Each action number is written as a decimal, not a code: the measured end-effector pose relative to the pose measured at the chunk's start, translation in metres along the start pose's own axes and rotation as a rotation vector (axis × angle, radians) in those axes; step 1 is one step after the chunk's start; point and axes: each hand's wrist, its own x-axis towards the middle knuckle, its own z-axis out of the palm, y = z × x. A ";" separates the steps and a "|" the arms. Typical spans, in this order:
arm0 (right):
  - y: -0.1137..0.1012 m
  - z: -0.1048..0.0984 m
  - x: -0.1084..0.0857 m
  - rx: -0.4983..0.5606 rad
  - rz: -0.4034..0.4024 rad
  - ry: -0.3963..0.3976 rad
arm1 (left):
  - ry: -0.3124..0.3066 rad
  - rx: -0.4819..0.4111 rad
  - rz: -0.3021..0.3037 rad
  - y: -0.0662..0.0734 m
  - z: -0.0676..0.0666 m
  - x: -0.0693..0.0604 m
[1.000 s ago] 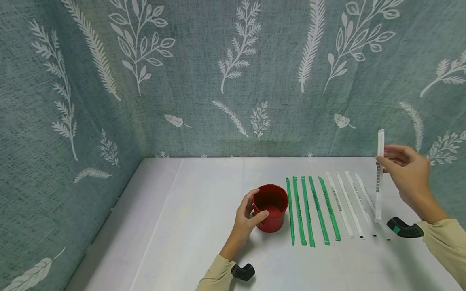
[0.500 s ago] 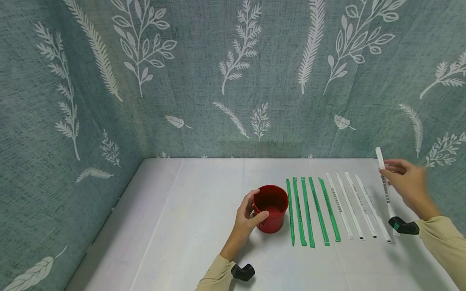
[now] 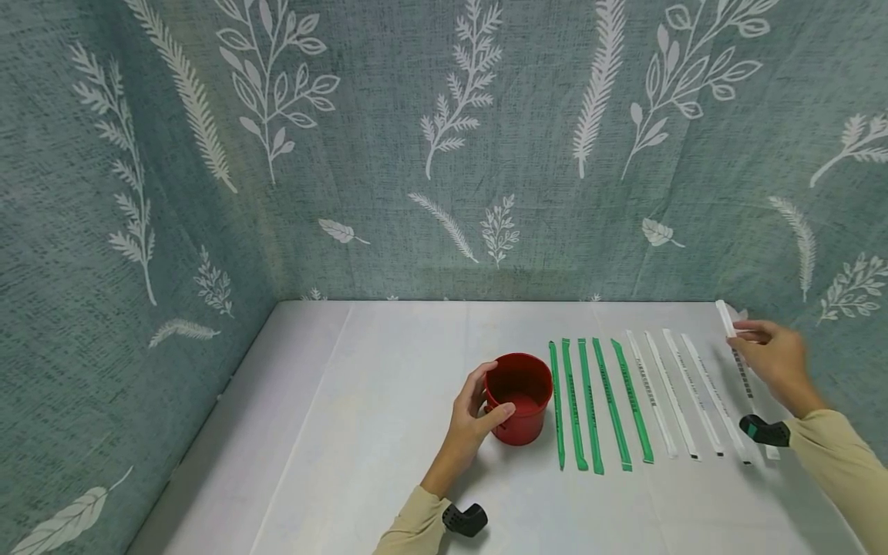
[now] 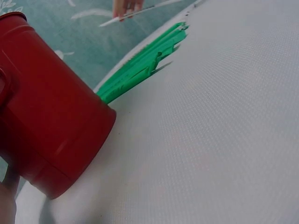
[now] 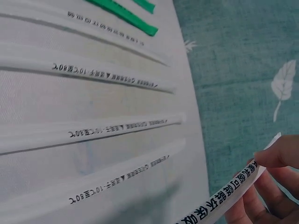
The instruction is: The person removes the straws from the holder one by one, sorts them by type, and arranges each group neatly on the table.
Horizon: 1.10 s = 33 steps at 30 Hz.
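Note:
My left hand (image 3: pixel 470 422) grips a small red bucket (image 3: pixel 525 428) from its left side, thumb at the near rim and fingers round the far side. The bucket stands upright with its mouth up. At the far right, my right hand (image 3: pixel 778 361) pinches a white paper-wrapped straw (image 5: pixel 230 193) between thumb and fingers near its top end. In the head view the straw's lower part passes behind the wrist camera, its bottom end close to the table. Beside it lie several white wrapped straws (image 3: pixel 709 384) in a row, then several green wrapped straws (image 3: pixel 592 405) nearer the bucket.
A white-covered table (image 3: pixel 361 432) stretches widely to the left of the bucket. A grey-green leaf-patterned curtain (image 3: pixel 388 139) hangs along the back and left. Black cameras (image 3: pixel 465 519) are strapped to both wrists.
My right hand has come down and slightly left with the white straw, tilting it from nearly vertical towards the line of the row. The left hand and bucket have stayed in place.

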 end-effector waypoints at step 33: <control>0.039 0.035 -0.012 -0.241 -0.206 0.108 | -0.017 0.029 -0.042 0.028 0.009 -0.006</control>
